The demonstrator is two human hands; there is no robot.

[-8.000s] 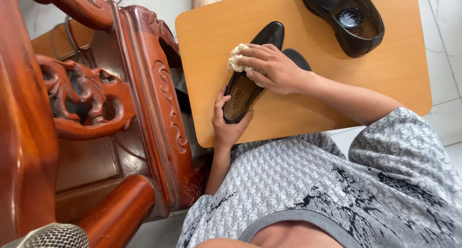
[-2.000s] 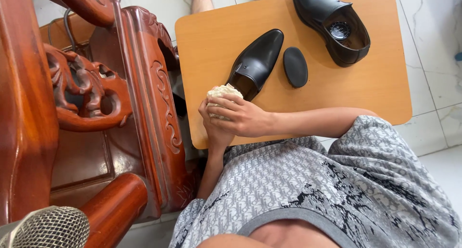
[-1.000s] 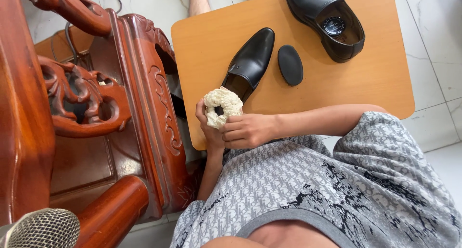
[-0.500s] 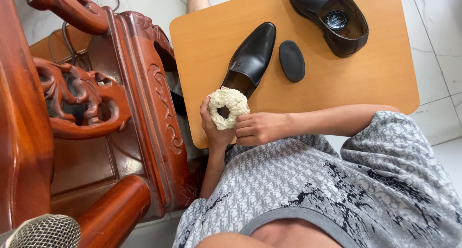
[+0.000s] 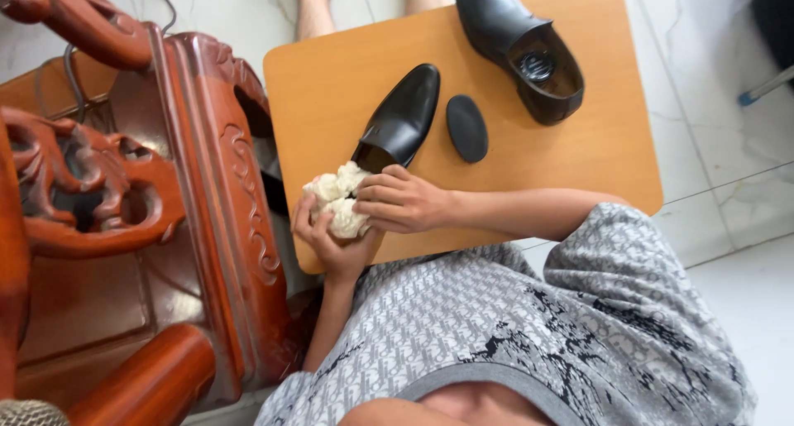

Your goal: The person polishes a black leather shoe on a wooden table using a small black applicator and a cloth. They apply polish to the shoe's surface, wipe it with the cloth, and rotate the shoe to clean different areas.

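**Both hands bunch the cream cloth at the table's near-left corner**

The fluffy cream cloth (image 5: 337, 201) sits right between the two hands, above the near-left corner of the orange table (image 5: 595, 157). The left hand (image 5: 331, 244) cups it from below, fingers curled up around it; the right hand (image 5: 397, 201) closes over the top, fingertips pressing into the wad. Both are gripping the cloth, then, and it is clear of the tabletop.

Just beyond the hands, one black shoe (image 5: 401, 116) lies with its heel opening towards them, toe angled to the far edge. Beside it, not touching, a black oval pad (image 5: 467, 128) rests near the table's middle. A second black shoe (image 5: 517, 45) sits at the far edge, a small round object inside its opening.

This reads as the cloth being gathered and reshaped, off the shoe for now. A next move would want a firm one-handed hold on the wad and a free hand to steady the nearer shoe.

Count: two shoes, one pad, one cloth. A carved red wooden chair (image 5: 198, 186) stands beside the left edge.
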